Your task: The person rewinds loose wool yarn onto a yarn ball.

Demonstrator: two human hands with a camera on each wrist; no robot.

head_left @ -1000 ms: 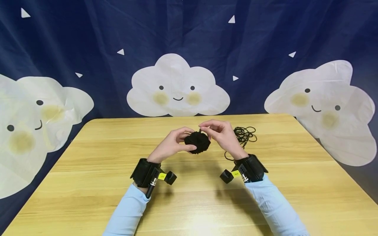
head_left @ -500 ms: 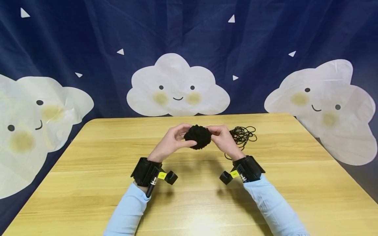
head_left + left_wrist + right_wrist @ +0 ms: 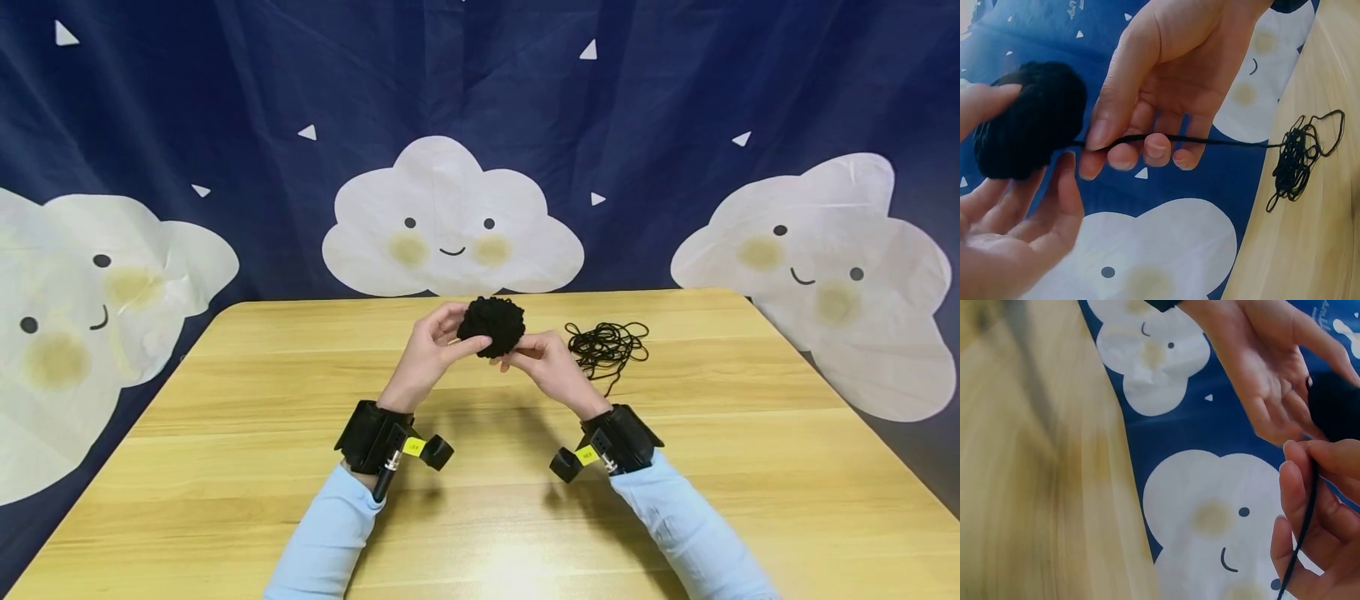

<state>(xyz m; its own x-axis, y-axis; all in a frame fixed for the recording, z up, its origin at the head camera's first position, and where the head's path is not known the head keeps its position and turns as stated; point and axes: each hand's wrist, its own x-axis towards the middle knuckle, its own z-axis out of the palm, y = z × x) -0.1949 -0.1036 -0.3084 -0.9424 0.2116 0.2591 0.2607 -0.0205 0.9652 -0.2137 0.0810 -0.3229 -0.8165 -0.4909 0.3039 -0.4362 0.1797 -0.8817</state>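
Yarn ball (image 3: 492,325) held up over the desk (image 3: 487,517), toward its far edge. Left hand (image 3: 426,354) grips it between thumb and fingers, presumably for steadiness; right hand (image 3: 551,368) pinches the strand (image 3: 1229,142), probably to tension it against the loose tangle (image 3: 609,346).

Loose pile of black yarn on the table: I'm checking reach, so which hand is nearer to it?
Right. The right hand is just left of the pile, pinching its strand; the left hand is farther left, holding the black yarn ball.
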